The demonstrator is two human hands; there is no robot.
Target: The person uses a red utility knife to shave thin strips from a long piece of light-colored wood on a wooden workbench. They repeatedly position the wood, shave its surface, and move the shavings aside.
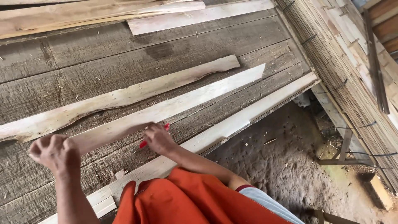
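On the grey plank tabletop (124,62), the left hand (56,152) is curled closed over the near end of a pale tapered wood strip (174,105), wrist bent, forearm rising from the bottom edge. The right hand (157,139) lies just beside that strip's lower edge, fingers pinched around a red pencil (144,144), elbow bent over orange cloth (190,199). Beyond the strip lies a wavy-edged slat (124,97), close and roughly parallel. On the strip's near side a long pale board (248,114) runs along the tabletop's edge, past which the dirt floor (282,166) drops away. More boards (174,18) lie far beyond the strip; a bamboo wall (344,70) stands past its pointed end.
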